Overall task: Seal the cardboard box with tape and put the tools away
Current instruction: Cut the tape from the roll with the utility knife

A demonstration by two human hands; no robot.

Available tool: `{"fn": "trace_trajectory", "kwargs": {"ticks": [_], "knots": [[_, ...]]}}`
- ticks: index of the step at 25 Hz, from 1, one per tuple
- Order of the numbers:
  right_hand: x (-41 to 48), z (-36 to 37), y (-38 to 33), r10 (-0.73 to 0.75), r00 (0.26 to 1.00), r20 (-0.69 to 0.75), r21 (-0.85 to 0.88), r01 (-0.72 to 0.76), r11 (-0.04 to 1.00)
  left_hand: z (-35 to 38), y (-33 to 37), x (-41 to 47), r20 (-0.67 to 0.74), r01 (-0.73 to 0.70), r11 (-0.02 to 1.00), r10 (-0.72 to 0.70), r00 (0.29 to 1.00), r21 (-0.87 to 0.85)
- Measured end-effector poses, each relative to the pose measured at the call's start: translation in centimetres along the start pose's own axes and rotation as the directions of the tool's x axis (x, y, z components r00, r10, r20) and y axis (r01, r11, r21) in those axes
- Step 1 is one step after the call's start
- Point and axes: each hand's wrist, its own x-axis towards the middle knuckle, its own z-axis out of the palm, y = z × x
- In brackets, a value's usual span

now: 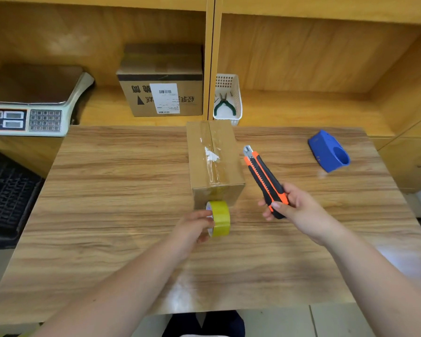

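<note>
Head view shows two bare arms reaching out over the wooden table. Nearest, the left hand holds the yellow tape roll by its side, fingers curled around the rim. The roll stands on edge, just in front of the cardboard box, and a strip of tape seems to run from it up the near face of the box. A tape roll is light and hard, but the sticky strip is thin and can twist or stick to itself, so I think holding the rim and keeping the strip pulled tight is best.

The right hand is closed around the back end of the box cutter, which is orange and black and points away, beside the box but not touching it. It looks stiff and light. The metal tip is sharp, so the handle is the safe place to hold.

The box sits in the middle of the table with shiny clear tape along its top seam. It is small and looks light, so it might slide if pushed.

Farther right lies a blue tape holder, well apart. Behind the table, a white basket holds pliers, next to a bigger box and a scale.
</note>
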Motion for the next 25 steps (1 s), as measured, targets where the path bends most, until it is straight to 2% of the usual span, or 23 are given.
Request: {"fn": "trace_trajectory", "kwargs": {"ticks": [3, 7, 9, 15, 22, 25], "knots": [[-0.4, 0.4, 0.2, 0.011, 1.0, 0.012, -0.078, -0.01, 0.997, 0.8, 0.5, 0.3, 0.002, 0.012, 0.997, -0.012, 1.0, -0.075], [-0.4, 0.7, 1.0, 0.044, 0.999, -0.026, -0.189, -0.048, 0.981, 1.8, 0.2, 0.0, 0.024, 0.0, 0.998, -0.002, 1.0, 0.066], [-0.4, 0.3, 1.4, 0.054, 0.997, -0.061, -0.246, -0.068, 0.967, 2.1, -0.2, -0.3, 0.011, -0.009, 0.997, 0.008, 1.0, 0.082], [-1.0, -1.3, 1.6, 0.02, 0.998, -0.059, -0.405, -0.042, 0.913, 2.6, -0.8, -2.2, 0.03, 0.012, 1.0, -0.012, 0.999, -0.013], [-0.3, -1.7, 1.5, 0.005, 0.993, -0.12, -0.42, -0.055, 0.906, 1.9, -1.3, -3.0, -0.005, -0.06, 0.998, 0.06, 0.998, -0.001], [0.4, -1.7, 1.4, 0.029, 0.99, -0.136, -0.422, -0.085, 0.902, 1.8, -1.4, -3.3, 0.031, -0.03, 0.99, 0.035, 0.999, -0.14]]}}
